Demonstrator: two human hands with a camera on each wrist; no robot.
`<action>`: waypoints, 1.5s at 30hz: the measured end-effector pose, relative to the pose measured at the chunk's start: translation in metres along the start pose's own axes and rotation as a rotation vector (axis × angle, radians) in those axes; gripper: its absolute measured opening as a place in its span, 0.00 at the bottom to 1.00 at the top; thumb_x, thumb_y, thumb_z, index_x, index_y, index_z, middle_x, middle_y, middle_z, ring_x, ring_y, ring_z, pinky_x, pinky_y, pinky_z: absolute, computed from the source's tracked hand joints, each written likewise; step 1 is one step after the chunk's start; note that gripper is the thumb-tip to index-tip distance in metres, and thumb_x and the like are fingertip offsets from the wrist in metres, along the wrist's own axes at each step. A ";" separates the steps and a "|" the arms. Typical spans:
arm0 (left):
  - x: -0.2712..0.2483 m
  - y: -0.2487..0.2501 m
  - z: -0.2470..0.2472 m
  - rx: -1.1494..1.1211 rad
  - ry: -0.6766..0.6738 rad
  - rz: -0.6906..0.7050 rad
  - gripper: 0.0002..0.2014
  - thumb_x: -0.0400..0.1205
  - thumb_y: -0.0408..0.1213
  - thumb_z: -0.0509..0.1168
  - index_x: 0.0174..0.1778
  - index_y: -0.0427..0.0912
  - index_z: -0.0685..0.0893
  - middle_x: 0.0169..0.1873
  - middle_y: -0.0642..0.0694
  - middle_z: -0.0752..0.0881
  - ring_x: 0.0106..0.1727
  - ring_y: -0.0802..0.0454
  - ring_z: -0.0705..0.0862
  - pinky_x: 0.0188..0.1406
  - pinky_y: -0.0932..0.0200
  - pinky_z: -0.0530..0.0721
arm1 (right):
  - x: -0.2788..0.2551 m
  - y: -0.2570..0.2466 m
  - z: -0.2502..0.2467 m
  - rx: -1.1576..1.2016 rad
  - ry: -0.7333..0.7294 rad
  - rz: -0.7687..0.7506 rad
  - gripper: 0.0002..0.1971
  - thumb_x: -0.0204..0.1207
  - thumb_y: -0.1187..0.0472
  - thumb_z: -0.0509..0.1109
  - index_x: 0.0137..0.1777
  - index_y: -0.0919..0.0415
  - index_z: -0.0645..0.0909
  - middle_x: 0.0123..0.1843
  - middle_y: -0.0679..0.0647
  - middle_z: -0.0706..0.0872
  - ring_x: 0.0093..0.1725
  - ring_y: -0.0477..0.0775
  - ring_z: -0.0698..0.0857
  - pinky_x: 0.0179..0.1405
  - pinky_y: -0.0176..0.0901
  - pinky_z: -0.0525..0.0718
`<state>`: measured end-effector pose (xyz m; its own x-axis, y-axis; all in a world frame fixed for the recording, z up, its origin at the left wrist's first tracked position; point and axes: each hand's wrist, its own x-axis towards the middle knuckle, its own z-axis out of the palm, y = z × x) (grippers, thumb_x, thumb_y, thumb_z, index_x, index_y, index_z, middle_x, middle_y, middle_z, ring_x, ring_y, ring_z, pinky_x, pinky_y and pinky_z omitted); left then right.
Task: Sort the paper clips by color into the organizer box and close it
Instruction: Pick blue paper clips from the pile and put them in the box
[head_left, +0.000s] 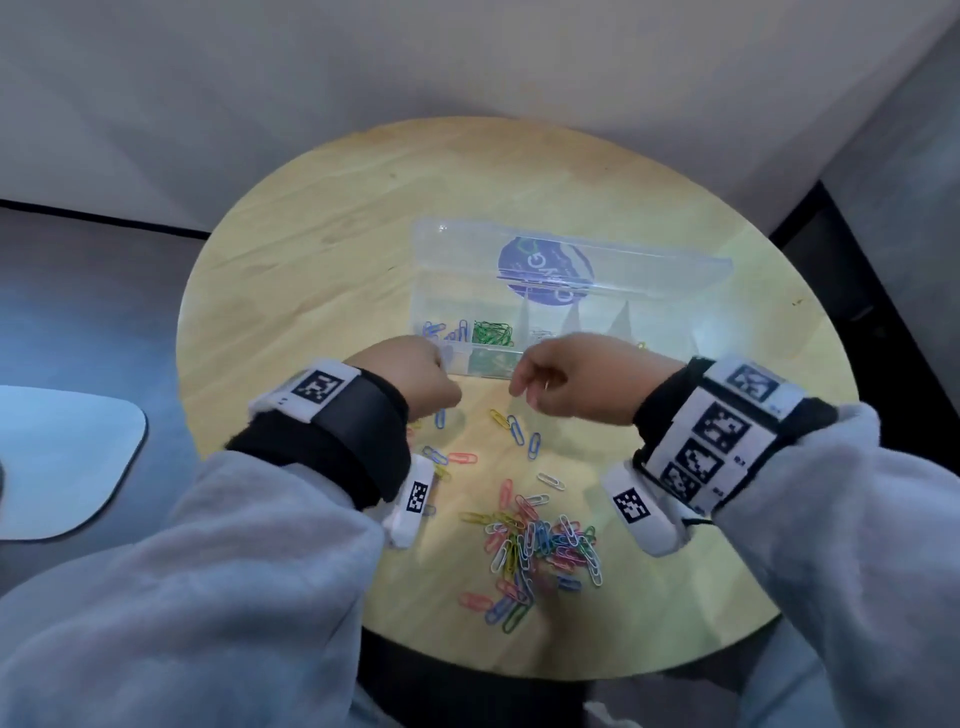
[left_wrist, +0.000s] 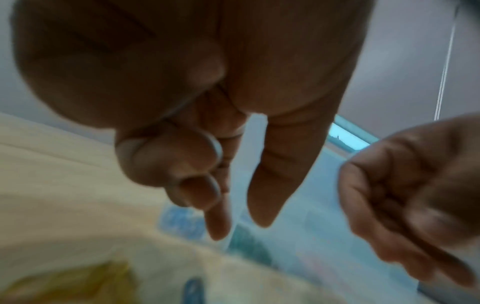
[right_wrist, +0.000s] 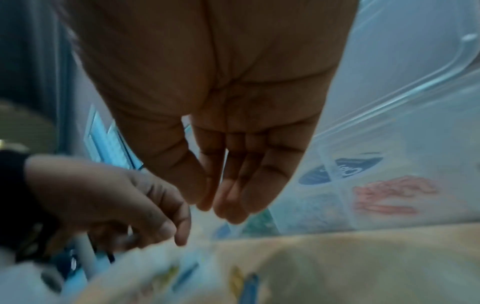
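Observation:
The clear organizer box (head_left: 670, 332) stands open on the round wooden table (head_left: 311, 270), its lid (head_left: 467, 244) tilted back. Blue clips (head_left: 441, 330) lie in its leftmost compartment, green clips (head_left: 491, 332) beside them, and red clips (right_wrist: 389, 195) further right. My left hand (head_left: 447, 364) hovers at the box's front left corner; thumb and index (left_wrist: 240, 228) point down, apart, nothing between them. My right hand (head_left: 519, 387) hangs by the front wall, fingers straight with the thumb against them (right_wrist: 210, 207); no clip shows. A mixed pile of clips (head_left: 540, 551) lies near me.
Loose clips (head_left: 514, 431) are scattered between my hands and the pile. The table's near edge runs just behind the pile. A pale rounded object (head_left: 62, 457) sits off the table to the left. Both wrist views are blurred.

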<state>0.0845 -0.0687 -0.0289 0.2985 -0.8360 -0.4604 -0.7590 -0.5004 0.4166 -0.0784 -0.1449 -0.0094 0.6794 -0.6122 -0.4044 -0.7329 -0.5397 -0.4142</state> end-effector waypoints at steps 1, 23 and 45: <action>0.000 0.000 0.003 0.054 0.001 0.000 0.12 0.76 0.38 0.64 0.52 0.39 0.84 0.47 0.40 0.89 0.45 0.44 0.86 0.41 0.60 0.77 | -0.001 0.002 0.006 -0.090 -0.044 0.009 0.14 0.73 0.65 0.64 0.53 0.48 0.83 0.47 0.49 0.86 0.43 0.51 0.82 0.53 0.43 0.82; 0.014 0.001 0.023 0.315 -0.085 -0.066 0.13 0.77 0.40 0.68 0.55 0.39 0.86 0.51 0.42 0.89 0.51 0.44 0.86 0.44 0.58 0.79 | 0.006 0.019 0.039 -0.276 -0.086 -0.074 0.05 0.72 0.60 0.69 0.44 0.52 0.77 0.48 0.46 0.71 0.45 0.51 0.75 0.50 0.46 0.81; -0.009 -0.021 -0.010 -0.526 -0.241 0.065 0.15 0.78 0.20 0.54 0.38 0.42 0.82 0.24 0.43 0.76 0.19 0.56 0.78 0.26 0.65 0.78 | -0.001 0.009 0.037 -0.180 -0.161 0.043 0.08 0.70 0.64 0.70 0.35 0.51 0.77 0.39 0.45 0.83 0.38 0.47 0.78 0.33 0.36 0.75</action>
<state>0.1032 -0.0525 -0.0257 0.0738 -0.8250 -0.5603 -0.3635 -0.5454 0.7552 -0.0846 -0.1279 -0.0431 0.6337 -0.5445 -0.5494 -0.7460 -0.6182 -0.2478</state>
